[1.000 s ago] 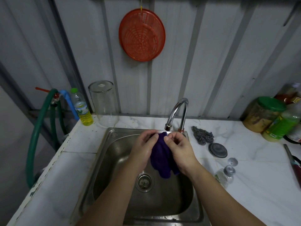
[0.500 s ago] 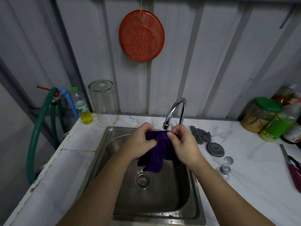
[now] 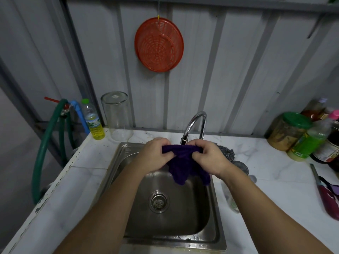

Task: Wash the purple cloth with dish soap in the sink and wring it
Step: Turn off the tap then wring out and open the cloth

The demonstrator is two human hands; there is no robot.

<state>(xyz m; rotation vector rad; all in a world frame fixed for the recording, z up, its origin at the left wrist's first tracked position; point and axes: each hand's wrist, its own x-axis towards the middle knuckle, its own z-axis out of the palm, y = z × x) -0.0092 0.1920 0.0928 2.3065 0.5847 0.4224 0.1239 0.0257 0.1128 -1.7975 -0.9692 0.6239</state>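
Purple cloth (image 3: pixel 180 163): it hung at the centre of the frame, above the back of the sink, its top edge stretched between the two hands and its loose ends dangling toward the basin.
Left hand (image 3: pixel 156 155): its fingers were curled tight over the cloth's left end, the thumb pressing on the near side.
Right hand (image 3: pixel 209 158): its fingers were clamped on the cloth's right end, knuckles toward the camera.
Sink (image 3: pixel 218 233): a steel basin filled the lower centre, with a round drain (image 3: pixel 158 202) in its floor (droplets showed on the near rim).
Faucet (image 3: pixel 194 125): the curved chrome spout ended just above the cloth's top edge, between the hands.
Yellow bottle (image 3: pixel 93 121): it stood with a green cap on the counter (image 3: pixel 275 173), left of centre, beside an upturned clear jar (image 3: pixel 116 114).
Steel scourer (image 3: pixel 226 153): it lay on the counter just behind the right hand.
Orange strainer (image 3: pixel 158 44): it hung on the wall, top centre.
Jars and bottles (image 3: pixel 300 136): these were clustered at the right edge.
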